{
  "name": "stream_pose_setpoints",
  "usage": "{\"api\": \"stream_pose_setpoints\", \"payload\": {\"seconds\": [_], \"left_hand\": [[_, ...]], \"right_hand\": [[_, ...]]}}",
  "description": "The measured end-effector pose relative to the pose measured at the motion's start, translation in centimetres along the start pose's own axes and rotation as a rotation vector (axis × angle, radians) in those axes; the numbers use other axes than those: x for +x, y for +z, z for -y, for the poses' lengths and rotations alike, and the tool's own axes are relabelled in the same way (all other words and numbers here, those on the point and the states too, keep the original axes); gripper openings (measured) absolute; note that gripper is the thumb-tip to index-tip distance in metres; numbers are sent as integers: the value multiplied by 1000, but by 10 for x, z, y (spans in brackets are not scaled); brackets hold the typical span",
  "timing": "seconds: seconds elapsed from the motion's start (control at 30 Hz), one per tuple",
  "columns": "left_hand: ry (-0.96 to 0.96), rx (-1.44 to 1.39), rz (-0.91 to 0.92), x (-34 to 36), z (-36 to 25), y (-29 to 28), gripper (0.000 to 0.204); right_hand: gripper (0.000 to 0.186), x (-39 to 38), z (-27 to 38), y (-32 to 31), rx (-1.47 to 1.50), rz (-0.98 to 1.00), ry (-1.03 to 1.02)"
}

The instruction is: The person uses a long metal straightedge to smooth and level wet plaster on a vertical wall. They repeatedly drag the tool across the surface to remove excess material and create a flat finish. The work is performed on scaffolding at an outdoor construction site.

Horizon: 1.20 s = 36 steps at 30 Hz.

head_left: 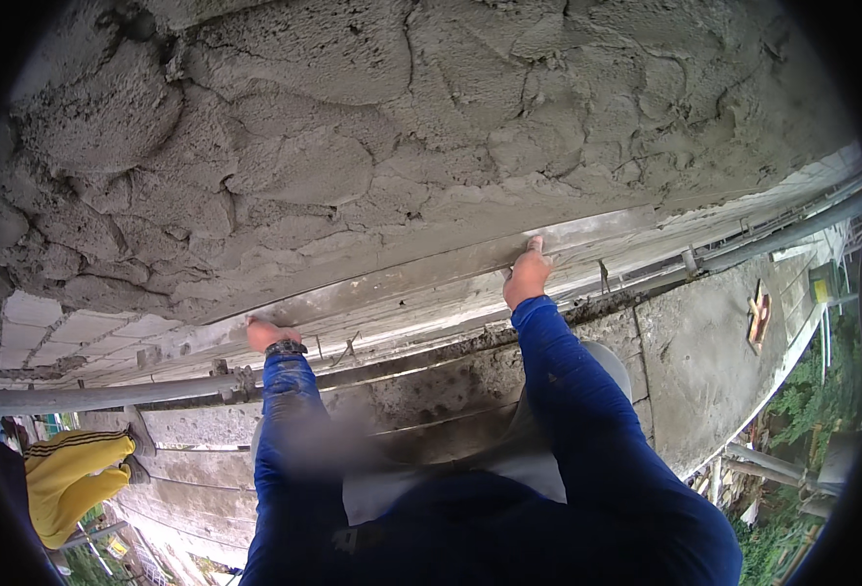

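Both arms reach forward in blue sleeves to a long grey straightedge (392,283) lying against the lower part of a mortar-covered wall (353,127). My left hand (263,335), with a dark band at the wrist, is closed on it toward its left end. Farther right and a bit higher, my right hand (527,273) grips the same tool, its thumb along the face. Most of the fingers are hidden behind the straightedge. Above it the mortar is rough, with overlapping lumps and cracks; just along its edge a smoother strip shows.
Bare pale blocks (36,332) show at the wall's lower left. Scaffold pipes (109,396) run between wall and platform (704,361). A reddish-brown object (760,314) lies on the platform at right. Another person in yellow trousers (75,479) stands at left. Greenery shows beyond the platform's right edge.
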<state>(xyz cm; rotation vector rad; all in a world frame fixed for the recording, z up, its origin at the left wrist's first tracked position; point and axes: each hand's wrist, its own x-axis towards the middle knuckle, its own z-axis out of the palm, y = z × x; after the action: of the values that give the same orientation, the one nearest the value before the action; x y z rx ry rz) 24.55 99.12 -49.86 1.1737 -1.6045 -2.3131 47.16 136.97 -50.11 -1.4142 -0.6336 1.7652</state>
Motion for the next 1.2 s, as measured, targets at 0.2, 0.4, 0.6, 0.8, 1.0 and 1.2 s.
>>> {"api": "stream_pose_setpoints", "payload": {"seconds": [0.2, 0.4, 0.6, 0.8, 1.0, 1.2], "left_hand": [[-51, 109, -61, -35, 18, 11, 59], [-92, 62, 25, -23, 4, 13, 48], [234, 393, 144, 127, -12, -49, 35], [25, 211, -3, 12, 19, -5, 39], [253, 543, 79, 43, 7, -12, 34], [419, 890, 19, 74, 0, -30, 32]], "right_hand": [[46, 53, 3, -24, 52, -36, 90], [59, 50, -4, -16, 18, -89, 21], [71, -23, -25, 21, -62, 52, -74], [65, 49, -22, -15, -97, -109, -1], [55, 47, -21, -3, 0, -4, -41], [63, 21, -20, -6, -32, -12, 83]]}}
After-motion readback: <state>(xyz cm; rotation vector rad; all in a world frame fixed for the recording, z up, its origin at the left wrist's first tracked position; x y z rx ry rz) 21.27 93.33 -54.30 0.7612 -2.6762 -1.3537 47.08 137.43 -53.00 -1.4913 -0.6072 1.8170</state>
